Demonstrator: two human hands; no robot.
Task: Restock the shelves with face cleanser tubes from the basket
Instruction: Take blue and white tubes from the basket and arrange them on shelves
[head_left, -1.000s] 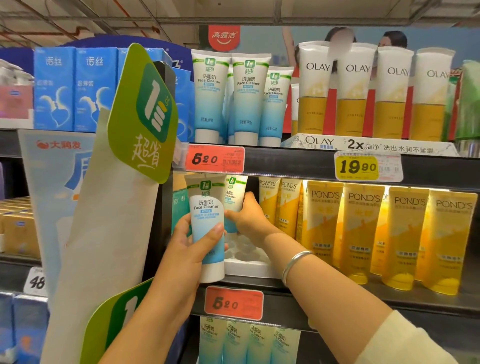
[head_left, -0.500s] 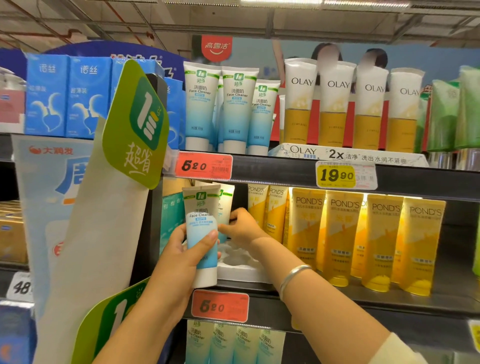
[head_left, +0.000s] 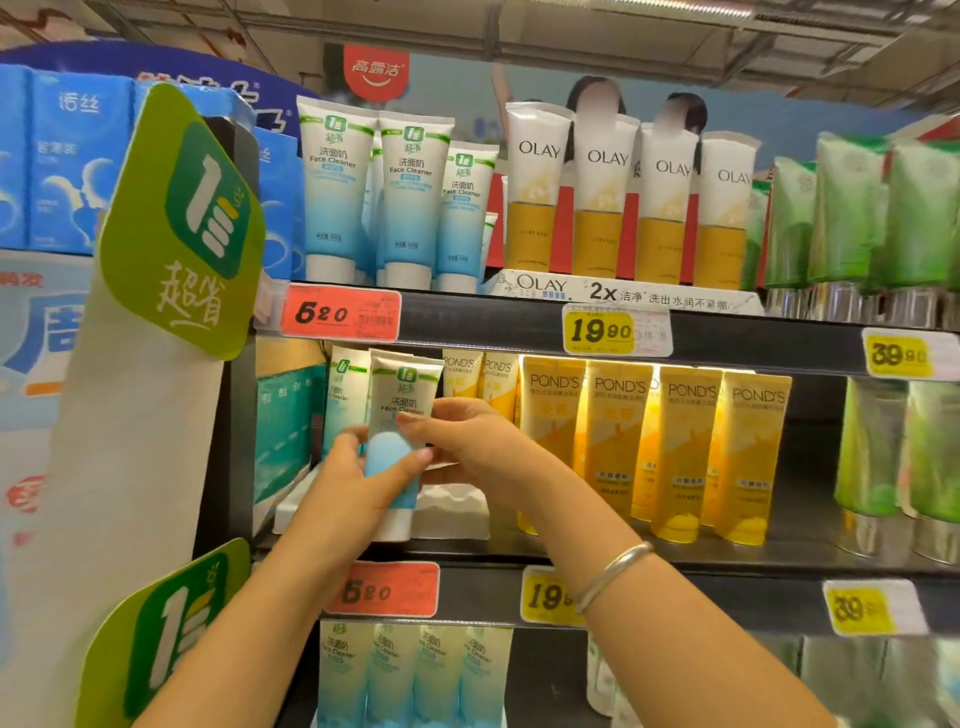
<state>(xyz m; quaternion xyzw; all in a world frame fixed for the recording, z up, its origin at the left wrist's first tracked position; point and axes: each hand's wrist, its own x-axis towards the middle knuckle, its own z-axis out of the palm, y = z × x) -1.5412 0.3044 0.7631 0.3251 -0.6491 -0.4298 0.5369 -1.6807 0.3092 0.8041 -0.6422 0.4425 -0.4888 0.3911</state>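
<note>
A blue-and-white face cleanser tube (head_left: 402, 395) stands cap-down at the front of the middle shelf (head_left: 571, 558). My left hand (head_left: 358, 480) grips its lower half, thumb across the blue part. My right hand (head_left: 470, 441) pinches the tube's right edge at mid-height. A second matching tube (head_left: 347, 384) stands just behind and to the left, over a white plastic tray (head_left: 452, 512). The basket is out of view.
Three more cleanser tubes (head_left: 410, 197) stand on the top shelf beside Olay tubes (head_left: 608, 197). Yellow Pond's tubes (head_left: 685, 447) fill the middle shelf to the right. A green promo sign (head_left: 182, 218) juts out on the left. Further cleanser tubes (head_left: 410, 675) sit on the shelf below.
My left hand has carried its tube right and in over the tray. My right hand let go of the rear tube and now pinches the front one.
</note>
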